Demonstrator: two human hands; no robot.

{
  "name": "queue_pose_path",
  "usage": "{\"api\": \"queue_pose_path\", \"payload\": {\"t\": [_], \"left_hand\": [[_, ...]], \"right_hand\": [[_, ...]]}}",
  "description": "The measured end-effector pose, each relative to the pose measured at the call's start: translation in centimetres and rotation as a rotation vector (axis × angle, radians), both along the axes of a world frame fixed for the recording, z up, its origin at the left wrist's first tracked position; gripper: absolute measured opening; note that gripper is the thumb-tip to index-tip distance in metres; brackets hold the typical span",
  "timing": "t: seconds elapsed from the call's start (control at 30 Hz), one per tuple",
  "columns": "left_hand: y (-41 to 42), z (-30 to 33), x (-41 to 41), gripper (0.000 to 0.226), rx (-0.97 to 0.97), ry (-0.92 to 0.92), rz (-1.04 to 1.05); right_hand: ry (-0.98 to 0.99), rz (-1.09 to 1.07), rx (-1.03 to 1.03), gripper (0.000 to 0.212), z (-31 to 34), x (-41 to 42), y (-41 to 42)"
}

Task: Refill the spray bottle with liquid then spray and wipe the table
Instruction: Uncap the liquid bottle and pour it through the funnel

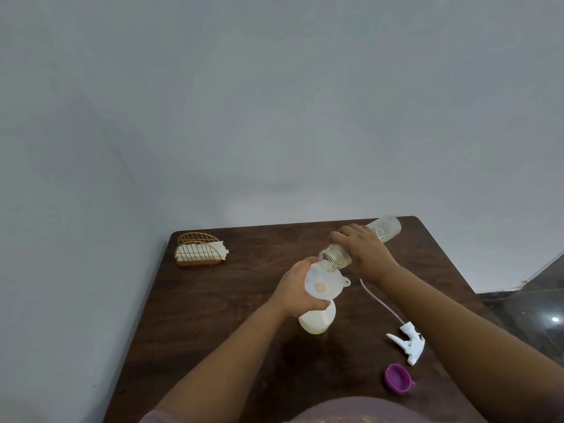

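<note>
Here, in the head view, a white spray bottle [317,320] stands upright near the middle of the dark wooden table [213,315], with a pale funnel [323,283] seated in its neck. The left hand [294,293] wraps its grip around the bottle's shoulder just below the funnel, fingers curled round it. From two o'clock of the funnel, the right hand [364,254] holds a clear refill bottle [360,244] tipped steeply down, its grip curled round the middle of the body and its open threaded mouth touching the funnel's rim. The white trigger sprayer head [407,341] lies on its side on the table at about four o'clock of the spray bottle, its thin dip tube [381,303] running back toward the funnel. A purple cap [398,378] rests open side up just beyond it, nearer the person. At ten o'clock, well apart near the table's far corner, sits a gold wire napkin holder [198,250] with white napkins [186,250] in it.
</note>
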State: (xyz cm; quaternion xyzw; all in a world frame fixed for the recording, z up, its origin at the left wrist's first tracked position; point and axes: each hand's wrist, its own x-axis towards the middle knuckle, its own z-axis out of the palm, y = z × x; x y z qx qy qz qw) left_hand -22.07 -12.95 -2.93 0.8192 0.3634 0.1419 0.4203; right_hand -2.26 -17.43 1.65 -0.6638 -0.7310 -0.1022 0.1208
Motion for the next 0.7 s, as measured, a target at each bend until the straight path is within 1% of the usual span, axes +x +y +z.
{"api": "queue_pose_path", "payload": {"t": [0.7], "left_hand": [[0.08, -0.08, -0.01, 0.082, 0.002, -0.012, -0.009]], "right_hand": [[0.008, 0.000, -0.005, 0.040, -0.03, 0.34, -0.05]]}}
